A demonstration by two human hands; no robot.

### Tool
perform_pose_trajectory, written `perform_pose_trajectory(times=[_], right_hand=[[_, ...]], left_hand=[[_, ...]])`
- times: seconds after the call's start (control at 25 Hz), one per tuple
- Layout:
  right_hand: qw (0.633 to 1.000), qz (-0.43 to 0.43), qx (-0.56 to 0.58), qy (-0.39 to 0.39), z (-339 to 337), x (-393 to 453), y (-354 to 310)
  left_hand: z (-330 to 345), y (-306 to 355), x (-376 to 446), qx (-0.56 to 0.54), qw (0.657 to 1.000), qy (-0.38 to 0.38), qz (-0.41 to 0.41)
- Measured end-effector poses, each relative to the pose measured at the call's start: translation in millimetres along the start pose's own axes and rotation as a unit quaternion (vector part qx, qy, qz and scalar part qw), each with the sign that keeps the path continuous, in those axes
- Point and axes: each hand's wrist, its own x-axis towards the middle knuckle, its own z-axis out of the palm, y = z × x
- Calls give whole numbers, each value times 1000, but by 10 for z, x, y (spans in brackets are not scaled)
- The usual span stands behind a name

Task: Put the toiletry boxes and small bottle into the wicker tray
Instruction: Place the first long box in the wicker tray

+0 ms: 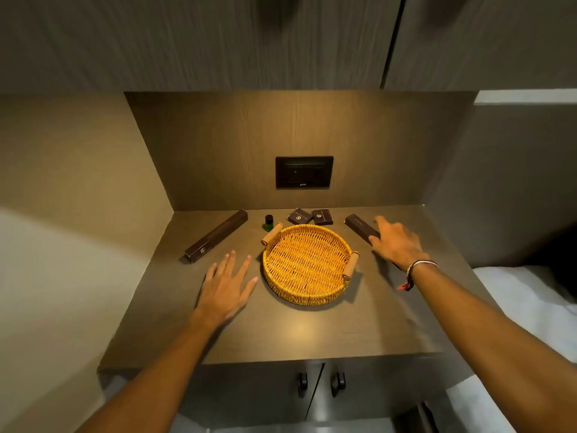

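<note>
A round wicker tray (307, 295) with two wooden handles sits empty in the middle of the brown counter. Behind it stand a small green bottle (268, 222) with a black cap and two small dark boxes (299, 216) (322, 216). A long dark box (216, 235) lies diagonally at the left. Another long dark box (360, 227) lies at the right, its near end hidden under my right hand (395, 242), which rests over it with fingers spread. My left hand (226, 284) hovers flat and open just left of the tray, below the left long box.
A black socket plate (304, 172) is set in the back wall. The niche's side walls close in left and right. Cabinet doors with two black handles (321, 384) lie below the counter's front edge. White bedding (524, 295) shows at the right.
</note>
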Motion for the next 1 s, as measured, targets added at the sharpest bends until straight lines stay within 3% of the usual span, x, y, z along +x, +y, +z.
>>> perform_pose_trajectory(times=[0.44, 0.72, 1.0], right_hand=[[998, 63, -13, -25, 92, 381, -106], [975, 76, 206, 25, -244, 497, -403], [961, 32, 264, -69, -233, 371, -813]], left_hand=[[112, -113, -3, -26, 998, 46, 27], [139, -140, 27, -31, 998, 57, 25], [119, -138, 25, -45, 996, 66, 28]])
